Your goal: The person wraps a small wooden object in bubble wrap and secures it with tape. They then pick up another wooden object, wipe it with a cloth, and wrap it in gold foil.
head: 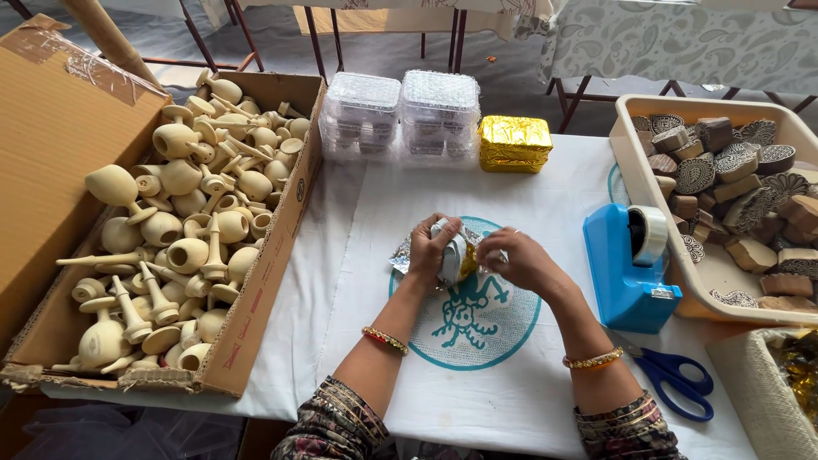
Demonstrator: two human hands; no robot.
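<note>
My left hand [430, 250] and my right hand [520, 260] meet over the middle of the white cloth [358, 281]. Between them they hold a small block partly wrapped in shiny foil [457, 255], silver outside with gold showing. The left hand grips its left side, with crumpled foil sticking out beneath the palm. The right hand's fingers pinch the foil on the right side. The bundle sits just above a teal printed circle [473, 328] on the cloth.
A cardboard box [256, 307] of pale wooden goblets and tops stands at left. Two clear plastic packs [400, 111] and a gold-wrapped stack [514, 142] lie behind. A blue tape dispenser [629, 264], blue scissors [677, 379] and a beige tray [635, 162] of carved wooden blocks are at right.
</note>
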